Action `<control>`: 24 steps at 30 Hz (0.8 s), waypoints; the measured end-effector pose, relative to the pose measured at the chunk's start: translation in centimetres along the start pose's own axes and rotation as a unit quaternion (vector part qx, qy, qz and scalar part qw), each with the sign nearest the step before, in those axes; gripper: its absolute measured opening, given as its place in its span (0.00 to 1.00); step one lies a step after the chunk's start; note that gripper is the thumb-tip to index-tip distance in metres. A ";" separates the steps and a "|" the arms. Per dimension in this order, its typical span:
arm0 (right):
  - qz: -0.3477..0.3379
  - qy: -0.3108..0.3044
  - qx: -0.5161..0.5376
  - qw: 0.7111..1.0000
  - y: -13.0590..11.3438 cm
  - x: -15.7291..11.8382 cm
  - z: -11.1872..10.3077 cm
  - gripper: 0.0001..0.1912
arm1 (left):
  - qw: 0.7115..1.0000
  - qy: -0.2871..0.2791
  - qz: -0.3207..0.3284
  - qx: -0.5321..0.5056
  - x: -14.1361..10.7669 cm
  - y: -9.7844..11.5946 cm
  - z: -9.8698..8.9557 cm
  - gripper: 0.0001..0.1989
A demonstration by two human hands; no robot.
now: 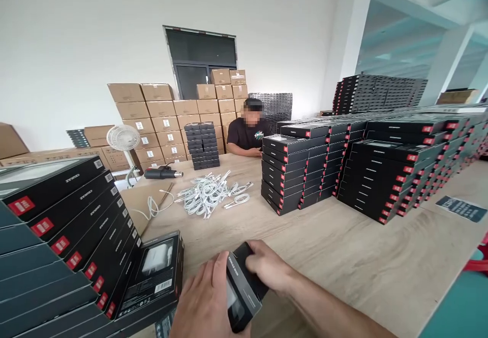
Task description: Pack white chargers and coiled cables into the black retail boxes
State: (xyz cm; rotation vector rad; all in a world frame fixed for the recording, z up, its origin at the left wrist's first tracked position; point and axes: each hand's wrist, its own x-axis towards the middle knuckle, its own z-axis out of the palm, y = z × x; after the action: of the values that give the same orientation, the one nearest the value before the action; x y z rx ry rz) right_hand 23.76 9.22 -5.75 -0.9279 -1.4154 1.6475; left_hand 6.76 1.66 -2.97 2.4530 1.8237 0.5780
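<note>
A black box with a clear window (244,295) is held between both hands at the lower middle. My left hand (204,297) wraps round its left side, fingers together. My right hand (267,267) grips the dark flap at the box's upper right end. Just left of my left hand, a windowed box with a white charger (158,259) lies beside a tall stack of black boxes (76,216). Beyond the hands, a tangled heap of white cables (208,193) lies on the wooden table (305,241).
Stacked black boxes (284,175) fill the table's right side. Further back are a heat gun (163,173), a small stack of dark boxes (202,145), a white fan (124,140) and cardboard cartons (163,109). A person (244,134) sits across the table.
</note>
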 end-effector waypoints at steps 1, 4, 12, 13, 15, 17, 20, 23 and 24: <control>-0.002 0.021 0.004 1.000 -0.1 0.0 0.0 0.11 | 1.000 0.007 -0.005 0.000 0.0 0.0 0.0 0.42; -0.091 0.075 -0.062 0.991 -0.8 -0.3 -0.1 0.20 | 0.998 0.049 -0.040 0.020 0.2 0.1 0.0 0.41; -0.192 -0.029 -0.264 0.945 -1.6 -0.8 -0.5 0.13 | 0.983 0.132 -0.039 0.119 0.2 1.8 0.2 0.38; -0.164 -0.045 -0.231 0.958 -1.3 -0.7 -0.5 0.15 | 0.984 0.129 -0.032 0.122 0.1 1.9 0.3 0.39; -0.108 -0.062 -0.144 0.982 -1.0 -0.6 -0.6 0.14 | 0.985 0.120 -0.022 0.124 0.1 1.9 0.4 0.40; -0.062 -0.045 -0.047 0.996 -0.9 -0.3 -1.2 0.15 | 0.988 0.099 -0.029 0.116 0.1 1.7 0.2 0.38; -0.033 0.024 0.084 0.996 -1.4 0.5 -3.7 0.20 | 0.993 0.027 -0.066 0.093 0.0 0.9 -0.6 0.39; -0.002 0.101 0.114 0.988 -1.6 1.5 -6.8 0.19 | 0.994 -0.047 -0.074 0.067 -0.6 -0.6 -1.7 0.35; 0.010 0.118 0.098 0.988 -1.5 1.9 -7.6 0.19 | 0.995 -0.050 -0.071 0.054 -1.0 -1.4 -2.0 0.33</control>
State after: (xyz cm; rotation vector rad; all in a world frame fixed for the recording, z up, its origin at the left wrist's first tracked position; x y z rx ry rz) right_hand 29.83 14.36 -5.29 -0.9879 -1.0683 1.5996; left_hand 4.62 0.81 -1.72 2.3428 2.0164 0.3523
